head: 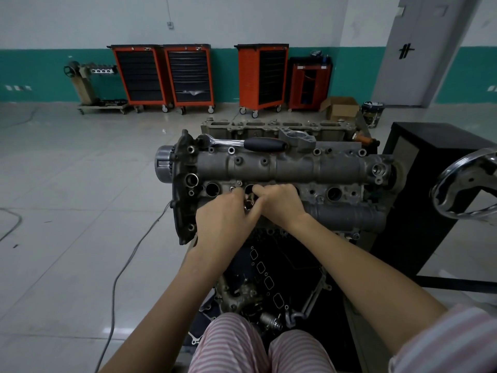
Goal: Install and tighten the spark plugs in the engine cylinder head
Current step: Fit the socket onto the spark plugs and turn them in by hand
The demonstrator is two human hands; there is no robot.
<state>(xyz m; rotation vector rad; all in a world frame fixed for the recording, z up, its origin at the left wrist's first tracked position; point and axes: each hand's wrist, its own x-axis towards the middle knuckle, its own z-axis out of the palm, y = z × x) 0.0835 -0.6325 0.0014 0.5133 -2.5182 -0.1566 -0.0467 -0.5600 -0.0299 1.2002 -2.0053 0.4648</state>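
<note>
I had both hands together over the cylinder head (282, 168), at the second plug well from its left end. My left hand (224, 214) and right hand (279, 201) were curled round a small metal part, likely the spark plug (248, 202), mostly hidden between them. The ratchet wrench (242, 142) lay along the head's far edge.

Orange tool carts (191, 76) along wall; cardboard box (340, 107) nearby.
</note>
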